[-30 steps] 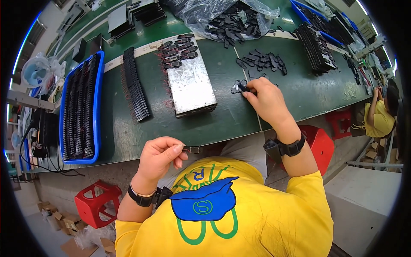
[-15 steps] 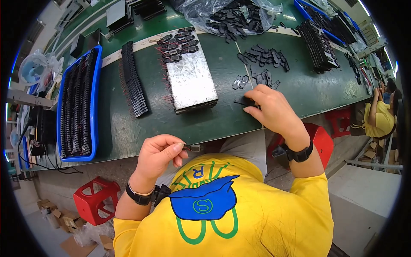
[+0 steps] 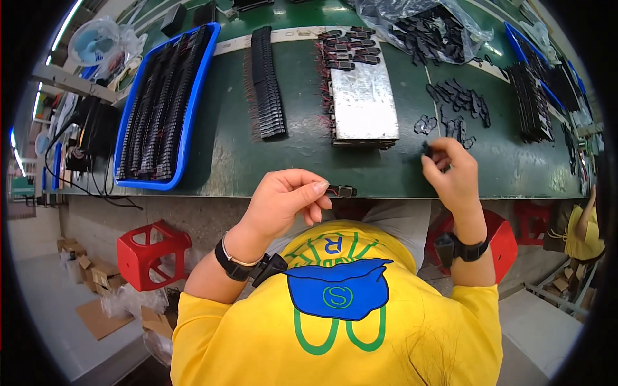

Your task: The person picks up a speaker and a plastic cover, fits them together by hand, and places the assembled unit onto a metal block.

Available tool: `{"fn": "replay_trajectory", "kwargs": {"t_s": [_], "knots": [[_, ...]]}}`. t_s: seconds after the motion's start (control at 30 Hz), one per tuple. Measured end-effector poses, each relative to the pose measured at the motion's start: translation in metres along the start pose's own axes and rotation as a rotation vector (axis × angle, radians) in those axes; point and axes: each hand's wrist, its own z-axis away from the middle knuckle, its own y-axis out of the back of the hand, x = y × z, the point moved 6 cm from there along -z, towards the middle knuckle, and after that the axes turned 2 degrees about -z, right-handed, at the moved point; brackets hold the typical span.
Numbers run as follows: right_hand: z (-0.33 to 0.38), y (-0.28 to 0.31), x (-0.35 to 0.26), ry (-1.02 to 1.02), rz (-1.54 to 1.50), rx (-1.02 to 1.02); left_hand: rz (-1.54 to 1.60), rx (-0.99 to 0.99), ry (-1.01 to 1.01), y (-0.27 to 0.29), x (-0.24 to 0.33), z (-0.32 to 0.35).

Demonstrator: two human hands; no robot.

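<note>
1. The left hand (image 3: 283,199) pinched a small black part (image 3: 341,191) at the green bench (image 3: 219,154) edge.
2. The right hand (image 3: 454,170) gripped a black clip (image 3: 426,149) over the bench.
3. A blue tray (image 3: 193,103) held rows of black parts.
4. A clear bag (image 3: 425,29) held loose black pieces.

Left hand (image 3: 283,199) pinching small black part (image 3: 341,191), right hand (image 3: 454,170) gripping another above green table (image 3: 225,161)

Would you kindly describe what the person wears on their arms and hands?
Both hands, left hand and right hand, are bare, without gloves. Each wrist carries a black strap: the left strap has a thin pale band beside it, the right strap a black block. Short yellow sleeves end above the elbows.
</note>
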Motion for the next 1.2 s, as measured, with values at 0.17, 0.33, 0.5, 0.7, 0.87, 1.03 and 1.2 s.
{"fn": "replay_trajectory", "kwargs": {"t_s": [0.17, 0.33, 0.5, 0.7, 0.87, 1.03, 1.2], "knots": [[0.022, 0.0, -0.054, 0.305, -0.211, 0.0, -0.051, -0.003, 0.002, 0.0, 0.001, 0.0], [0.034, -0.031, -0.101, 0.587, -0.145, -0.165, -0.062, -0.02, 0.015, -0.009, 0.0, -0.003], [0.037, -0.044, -0.114, 0.695, -0.062, -0.132, -0.061, -0.051, 0.011, -0.013, 0.0, -0.003], [0.04, -0.052, -0.111, 0.697, -0.046, -0.146, -0.018, -0.066, 0.015, -0.013, -0.004, -0.001], [0.04, -0.052, -0.111, 0.672, -0.027, -0.161, -0.018, -0.068, 0.013, -0.012, -0.005, -0.001], [0.041, -0.051, -0.111, 0.696, 0.011, -0.096, 0.034, -0.056, 0.019, -0.011, -0.005, 0.0], [0.042, -0.052, -0.112, 0.684, -0.002, -0.086, 0.027, -0.052, 0.022, -0.013, -0.005, 0.001]]}}
